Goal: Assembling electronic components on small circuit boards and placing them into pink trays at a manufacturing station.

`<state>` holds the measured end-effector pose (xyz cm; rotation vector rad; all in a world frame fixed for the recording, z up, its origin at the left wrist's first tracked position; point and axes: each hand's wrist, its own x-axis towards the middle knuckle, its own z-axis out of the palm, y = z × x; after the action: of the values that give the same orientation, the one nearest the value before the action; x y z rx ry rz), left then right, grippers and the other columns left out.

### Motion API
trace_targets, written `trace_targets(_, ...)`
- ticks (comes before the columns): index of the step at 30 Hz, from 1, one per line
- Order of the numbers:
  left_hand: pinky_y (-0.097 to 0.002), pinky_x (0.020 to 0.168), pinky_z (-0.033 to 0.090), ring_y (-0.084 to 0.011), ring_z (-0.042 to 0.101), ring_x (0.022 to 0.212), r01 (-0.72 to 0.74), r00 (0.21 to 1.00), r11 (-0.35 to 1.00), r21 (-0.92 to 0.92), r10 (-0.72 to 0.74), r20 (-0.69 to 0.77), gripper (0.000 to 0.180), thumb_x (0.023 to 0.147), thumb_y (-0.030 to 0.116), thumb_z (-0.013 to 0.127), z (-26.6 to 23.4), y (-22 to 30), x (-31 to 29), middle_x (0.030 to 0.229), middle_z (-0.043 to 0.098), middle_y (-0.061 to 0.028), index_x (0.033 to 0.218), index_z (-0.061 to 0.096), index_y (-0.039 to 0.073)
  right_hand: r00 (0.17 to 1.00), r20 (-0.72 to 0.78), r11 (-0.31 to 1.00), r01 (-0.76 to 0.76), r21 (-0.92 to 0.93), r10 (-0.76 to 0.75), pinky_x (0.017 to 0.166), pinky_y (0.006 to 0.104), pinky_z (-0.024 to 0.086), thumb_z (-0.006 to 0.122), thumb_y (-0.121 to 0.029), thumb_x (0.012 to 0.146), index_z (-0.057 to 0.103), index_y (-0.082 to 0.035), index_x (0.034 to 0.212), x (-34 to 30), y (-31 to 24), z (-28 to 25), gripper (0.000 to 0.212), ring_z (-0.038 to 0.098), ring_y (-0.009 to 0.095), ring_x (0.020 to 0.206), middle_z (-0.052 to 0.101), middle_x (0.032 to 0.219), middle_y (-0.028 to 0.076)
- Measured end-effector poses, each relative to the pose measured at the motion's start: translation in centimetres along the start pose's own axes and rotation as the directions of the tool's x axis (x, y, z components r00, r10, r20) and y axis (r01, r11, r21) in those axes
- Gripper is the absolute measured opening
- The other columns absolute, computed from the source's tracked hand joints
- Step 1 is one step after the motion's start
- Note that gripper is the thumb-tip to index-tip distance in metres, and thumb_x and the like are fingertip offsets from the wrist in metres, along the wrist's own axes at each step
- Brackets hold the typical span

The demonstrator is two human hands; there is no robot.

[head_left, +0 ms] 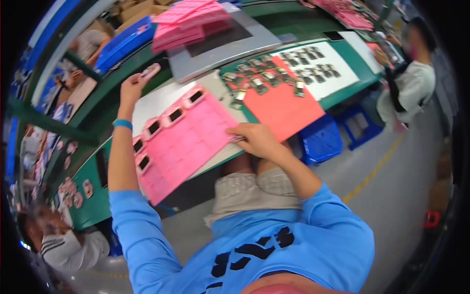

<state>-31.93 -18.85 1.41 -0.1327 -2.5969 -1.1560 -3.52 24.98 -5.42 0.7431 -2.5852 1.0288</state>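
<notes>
A pink moulded tray (188, 142) with shallow compartments lies at a slant over the near edge of the bench. Several small pink devices with dark screens (175, 115) sit along its far and left sides. My left hand (131, 89) is raised beyond the tray's far left side, closed on another small pink device (150, 72). At the tray's right edge my right hand (258, 142) is closed, thumb and fingers pinching the rim. Something thin and shiny shows under those fingers, too blurred to name.
Small circuit boards (269, 77) lie in rows on a red sheet (289, 115) and a white sheet (342, 63) to the right. Pink trays (188, 22) are stacked on a grey metal box (220, 49). Blue stools (320, 139) stand below. Co-workers (409, 90) sit right and left.
</notes>
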Motion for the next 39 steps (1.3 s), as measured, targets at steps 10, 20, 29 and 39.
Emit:
trace_targets(10, -0.0411, 0.091, 0.059, -0.0336, 0.075, 0.104, -0.024, 0.994, 0.879, 0.477, 0.074, -0.085, 0.046, 0.094, 0.030, 0.079, 5.3, -1.3, -1.7, 0.124, 0.079, -0.0136, 0.131, 0.076, 0.002, 0.984, 0.126, 0.985, -0.139, 0.099, 0.126, 0.071, 0.0383, 0.055, 0.076, -0.025, 0.094, 0.080, -0.012, 0.120, 2.4, 0.9, -4.3, 0.030, 0.070, 0.029, 0.080, 0.078, 0.104, 0.008)
trace_targets(20, -0.0439, 0.088, 0.055, -0.0317, 0.061, 0.098, -0.478, 0.877, 0.786, 0.392, 0.449, 0.169, 0.026, 0.089, 0.018, 0.077, 8.3, 13.9, -19.7, 0.100, 0.071, -0.0109, 0.110, 0.077, 0.003, 0.904, -0.245, 0.872, -0.411, -0.267, 0.351, 0.075, 0.0443, 0.057, 0.081, -0.039, 0.092, 0.066, -0.008, 0.142, 5.3, 4.3, -2.2, 0.061, 0.074, 0.037, 0.089, 0.079, 0.109, 0.015)
trace_targets(29, -0.0408, 0.087, 0.052, -0.0279, 0.059, 0.094, -0.584, 0.810, 0.752, 0.305, 0.562, 0.167, 0.007, 0.091, 0.013, 0.075, 8.6, 17.6, -19.9, 0.099, 0.068, -0.0064, 0.093, 0.073, 0.007, 0.881, -0.204, 0.904, -0.419, 0.082, 0.427, 0.068, 0.0348, 0.052, 0.078, -0.027, 0.096, 0.068, -0.008, 0.120, 5.5, 3.3, -3.9, 0.033, 0.071, 0.022, 0.077, 0.075, 0.092, 0.005)
trace_targets(39, -0.0366, 0.086, 0.052, -0.0275, 0.061, 0.095, -0.563, 0.826, 0.793, 0.235, 0.530, 0.191, 0.017, 0.092, 0.014, 0.075, 10.1, 20.4, -30.2, 0.100, 0.070, -0.0073, 0.108, 0.074, 0.008, 0.880, -0.236, 0.755, -0.185, 0.629, 0.412, 0.068, 0.0225, 0.048, 0.069, -0.010, 0.104, 0.066, -0.002, 0.106, 5.3, 8.2, -3.1, 0.009, 0.067, 0.010, 0.076, 0.072, 0.089, 0.005)
